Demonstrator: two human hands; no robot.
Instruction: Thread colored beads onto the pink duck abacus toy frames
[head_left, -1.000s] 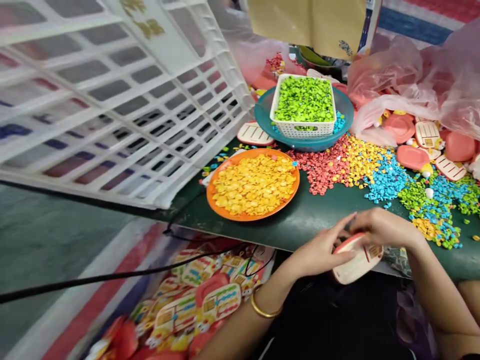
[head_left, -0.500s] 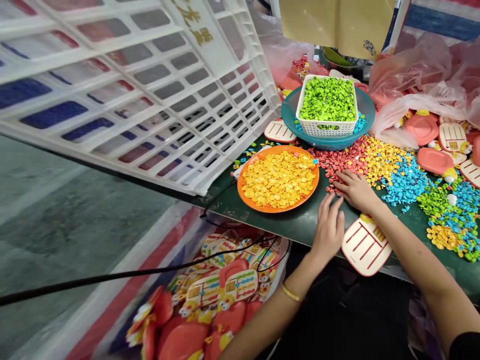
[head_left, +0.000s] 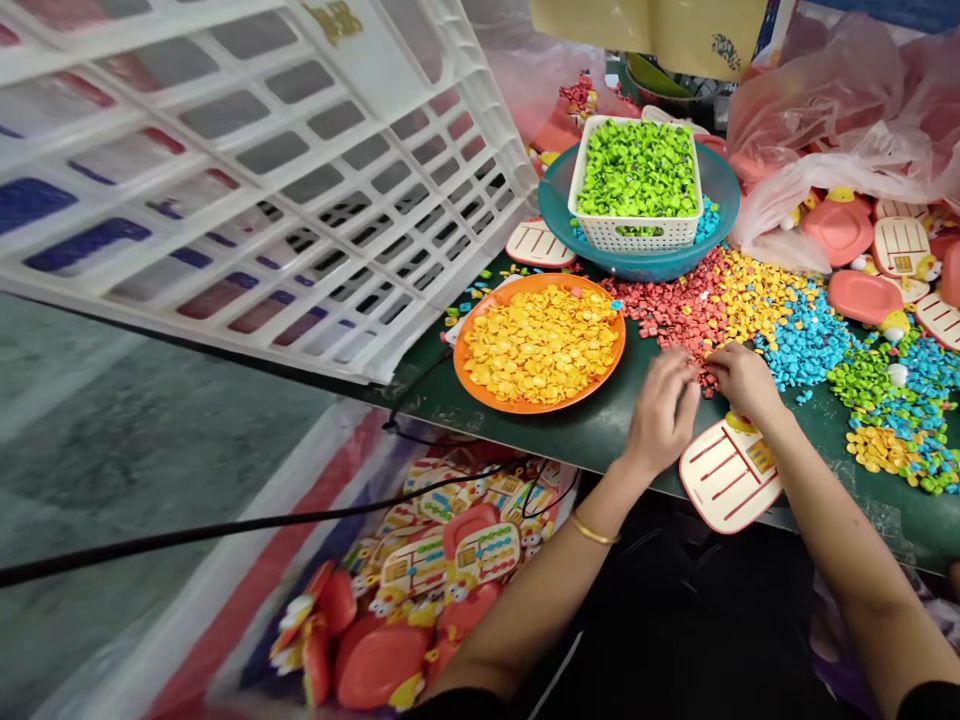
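Note:
My left hand (head_left: 664,410) is at the near edge of a pile of small red plastic pieces (head_left: 679,315), fingers bent and drawn together; whatever they hold is too small to make out. Opposite it, my right hand (head_left: 746,383) pinches at the same edge, its fingertips closed on what looks like a small red piece. The two sets of fingertips nearly meet. Below my right wrist lies a cream slotted board (head_left: 729,480) with a red rim, jutting over the table's front edge; its yellow top is partly covered by that hand.
An orange plate (head_left: 463,372) of yellow pieces stands left of my hands. Behind it, a white basket (head_left: 637,232) of green pieces sits in a blue bowl (head_left: 555,195). Yellow, blue and green piles spread rightward. A white crate (head_left: 352,365) leans left; a sack of finished-looking boards (head_left: 487,550) is below.
My right hand has drawn back from lying spread on the red pile and closed into a pinch. My left hand's fingers have curled in beside it. The view has shifted slightly.

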